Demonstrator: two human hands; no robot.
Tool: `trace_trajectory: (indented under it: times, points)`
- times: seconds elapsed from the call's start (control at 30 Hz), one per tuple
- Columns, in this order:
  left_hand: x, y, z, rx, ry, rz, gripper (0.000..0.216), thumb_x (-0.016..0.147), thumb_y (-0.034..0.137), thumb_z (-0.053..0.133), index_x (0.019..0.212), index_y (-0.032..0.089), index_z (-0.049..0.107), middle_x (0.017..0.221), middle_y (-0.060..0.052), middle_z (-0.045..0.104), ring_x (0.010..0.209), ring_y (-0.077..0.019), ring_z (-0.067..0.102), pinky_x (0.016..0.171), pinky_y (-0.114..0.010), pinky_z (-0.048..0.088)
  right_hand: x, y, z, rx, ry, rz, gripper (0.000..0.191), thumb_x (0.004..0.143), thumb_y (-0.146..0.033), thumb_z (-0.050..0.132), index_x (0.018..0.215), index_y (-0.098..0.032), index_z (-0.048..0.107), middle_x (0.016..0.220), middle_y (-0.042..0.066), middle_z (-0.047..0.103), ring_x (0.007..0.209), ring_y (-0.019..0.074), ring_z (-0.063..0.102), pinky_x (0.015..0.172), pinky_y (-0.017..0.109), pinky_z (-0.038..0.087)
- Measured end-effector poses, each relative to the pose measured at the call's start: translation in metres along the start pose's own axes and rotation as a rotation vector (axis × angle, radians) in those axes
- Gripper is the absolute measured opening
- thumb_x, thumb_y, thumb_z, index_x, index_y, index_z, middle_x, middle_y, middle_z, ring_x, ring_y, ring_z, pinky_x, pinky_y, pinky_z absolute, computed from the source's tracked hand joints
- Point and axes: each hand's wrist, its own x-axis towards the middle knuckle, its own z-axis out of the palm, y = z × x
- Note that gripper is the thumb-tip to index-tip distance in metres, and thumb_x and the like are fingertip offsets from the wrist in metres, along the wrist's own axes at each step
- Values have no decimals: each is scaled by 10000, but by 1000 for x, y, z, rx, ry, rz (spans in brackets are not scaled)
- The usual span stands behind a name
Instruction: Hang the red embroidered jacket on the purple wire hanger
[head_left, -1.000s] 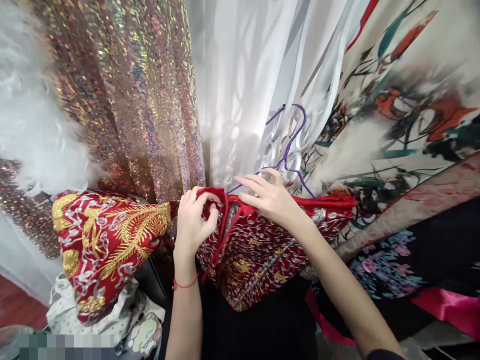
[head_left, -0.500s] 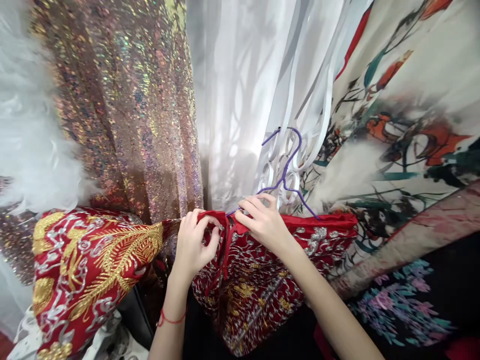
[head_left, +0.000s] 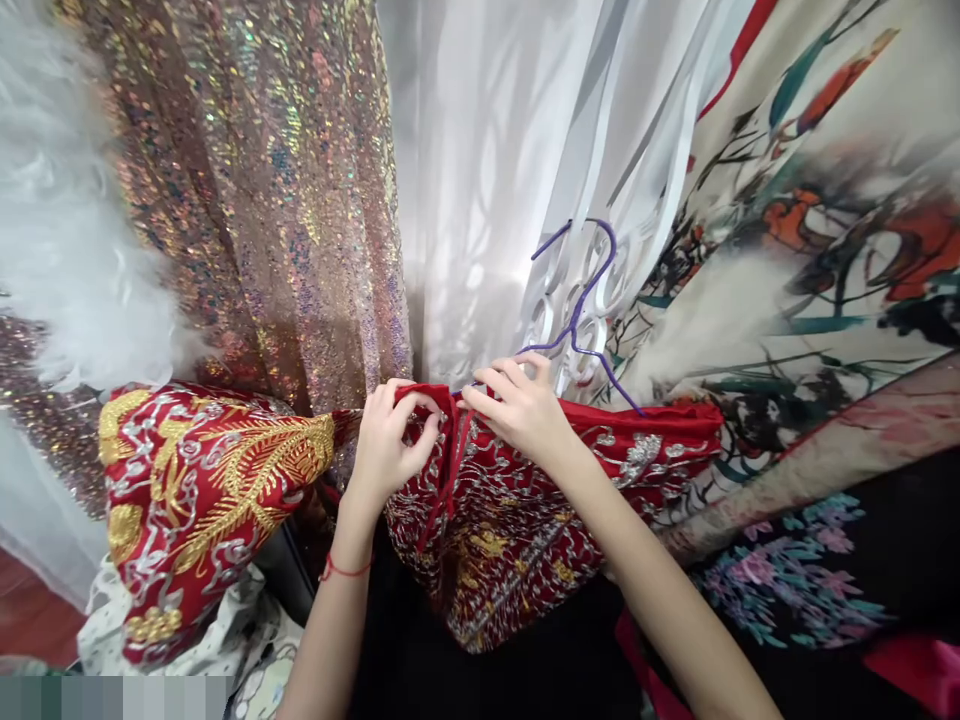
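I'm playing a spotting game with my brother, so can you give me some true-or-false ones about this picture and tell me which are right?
1. The hanger is purple. True.
2. The red bracelet is on the right wrist. False: it is on the left wrist.
3. The left hand is at the top edge of the red cloth. True.
4. The red cloth is plain, with no pattern. False: it has gold and silver patterns.
5. The sparkly sequin cloth hangs on the left side of the picture. True.
6. The hanger's hook is hidden under the red cloth. False: the hook shows above it.
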Motion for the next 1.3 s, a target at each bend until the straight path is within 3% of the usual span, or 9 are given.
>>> trace_trajectory:
  times: [0.17,0.33,0.57,0.7,0.83,1.0,1.1,1.2,1.3]
  points:
    - [7,-8,1,-64,3,-14,94,959,243,552,1040,238,599,1049,-41,660,997,-207,595,923,-375,443,2,4,12,-8,-8,2,161,1011,-167,513,1053,-209,663,821,3,686,822,168,517,905,373,295]
    - [9,-12,4,-100,32,2,226,952,243,570,1176,240,534,1131,-55,654,1051,-208,613,932,-371,460,2,7,11,10,-74,-84,396,1003,-107,484,1346,-295,548,947,-7,707,871,159,548,912,373,358]
    - [11,-24,5,-205,-45,-57,439,945,264,560,1327,210,351,1270,-134,563,1107,-221,629,982,-417,494,22,6,7,44,-129,-316,252,1001,-91,462,999,-201,689,1091,60,696,968,158,580,846,335,443]
    - [14,-27,3,-300,-34,-123,458,958,279,549,1347,213,315,1254,-129,564,1116,-207,630,1005,-411,495,42,13,-16,251,-292,-115,250,975,-114,495,932,-206,724,1007,73,655,864,165,567,735,322,444]
    - [14,-23,3,-284,-48,-176,334,961,280,541,1276,220,444,1208,-101,615,1057,-204,640,968,-401,504,70,33,-31,704,-440,392,174,909,-120,551,928,-194,707,750,3,612,629,115,535,611,283,425]
    - [9,-19,5,-262,18,-173,311,953,285,554,1248,220,482,1186,-96,632,1063,-216,629,978,-415,489,97,58,5,1121,-300,1045,135,955,-244,558,1041,-140,549,724,6,642,571,117,617,568,264,490]
    - [6,-17,3,-250,27,-165,305,945,273,560,1238,223,492,1187,-94,627,1057,-214,632,971,-403,490,92,54,17,966,-197,990,342,866,-277,690,1127,-127,527,830,45,671,705,175,680,672,356,564]
    - [6,-16,2,-259,17,-146,307,951,270,553,1246,223,483,1202,-94,625,1083,-215,632,980,-395,487,75,26,-2,640,-111,797,201,872,-256,655,1032,-142,611,900,92,685,843,230,682,783,425,564]
    - [6,-16,3,-249,21,-135,300,966,280,541,1254,221,477,1210,-91,630,1092,-211,633,989,-391,483,42,-28,-33,473,136,728,128,964,-220,519,951,-184,642,964,102,701,938,223,660,857,406,537]
